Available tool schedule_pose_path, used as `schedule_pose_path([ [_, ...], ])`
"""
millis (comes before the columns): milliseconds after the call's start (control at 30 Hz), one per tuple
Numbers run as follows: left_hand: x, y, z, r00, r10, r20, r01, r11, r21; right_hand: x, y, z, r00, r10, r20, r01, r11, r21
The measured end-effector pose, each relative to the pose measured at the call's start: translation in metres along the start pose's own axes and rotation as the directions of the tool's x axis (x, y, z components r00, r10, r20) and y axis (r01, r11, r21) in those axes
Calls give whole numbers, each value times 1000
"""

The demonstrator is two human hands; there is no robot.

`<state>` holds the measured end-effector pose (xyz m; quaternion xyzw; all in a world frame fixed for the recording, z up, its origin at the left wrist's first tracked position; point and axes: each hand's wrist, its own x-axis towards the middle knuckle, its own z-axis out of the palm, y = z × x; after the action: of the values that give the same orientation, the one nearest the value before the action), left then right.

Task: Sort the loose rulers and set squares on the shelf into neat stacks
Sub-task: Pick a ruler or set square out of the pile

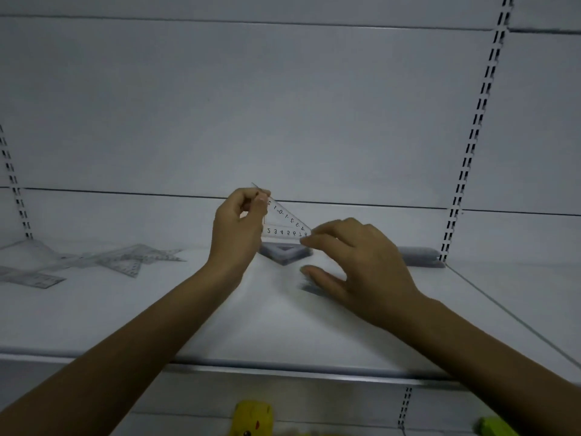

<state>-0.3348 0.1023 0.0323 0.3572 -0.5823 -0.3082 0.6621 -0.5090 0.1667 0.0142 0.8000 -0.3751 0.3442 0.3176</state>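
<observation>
Two hands share one clear set square (284,223), held on edge just above a grey stack of set squares (284,255) near the back of the shelf (157,325). The left hand (239,228) pinches the square's top corner between thumb and fingertips. The right hand (355,265) is loosely spread, its forefinger touching the low corner at three o'clock and its thumb held apart below. At nine o'clock from the stack, well apart, a loose heap (103,262) of clear rulers and set squares lies crossed over itself. At three o'clock a low grey pile (418,256) sits by the upright; whether it is rulers I cannot tell.

The step in hand looks like adding this square to the stack. The next move likely calls for tipping it flat, matching its corners to the triangle beneath, then letting go gently so the stack does not slide.
</observation>
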Motion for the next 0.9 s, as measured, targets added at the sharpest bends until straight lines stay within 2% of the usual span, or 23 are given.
schedule_pose_path([
  [100,-6,10,3,994,-88,59,92,993,-71,24,-12,7,998,17,-53,-19,999,-40],
  [167,-10,20,8,991,-74,110,83,993,-85,37,-19,7,993,106,-54,-102,991,81],
  [233,-11,29,11,985,16,173,-1,997,-81,43,-20,2,975,222,17,-219,941,259],
  [300,-10,29,9,940,216,263,-251,962,109,44,-15,-3,940,339,-25,-299,859,416],
  [367,-7,21,6,856,333,395,-466,827,314,45,-9,-10,841,542,3,-419,648,636],
  [400,-6,16,6,833,315,455,-493,795,354,45,-7,-13,771,633,78,-483,500,719],
  [467,-6,8,10,797,211,566,-468,808,358,43,-2,-19,633,731,256,-575,222,787],
  [500,-7,5,15,767,169,619,-465,811,356,40,1,-20,578,749,323,-604,127,787],
  [533,-8,2,19,740,147,657,-472,809,350,35,6,-21,538,760,366,-635,80,768],
  [567,-9,0,23,721,140,679,-480,808,343,30,11,-22,509,769,388,-678,80,731],
  [667,-6,-8,30,682,114,722,-533,754,384,8,28,-23,472,807,353,-791,211,575],
  [767,-1,-17,38,594,70,801,-655,620,432,-11,41,-23,424,834,352,-847,227,482],
  [900,4,-32,53,557,78,827,-693,593,410,-31,45,-21,397,821,410,-895,249,369],
])
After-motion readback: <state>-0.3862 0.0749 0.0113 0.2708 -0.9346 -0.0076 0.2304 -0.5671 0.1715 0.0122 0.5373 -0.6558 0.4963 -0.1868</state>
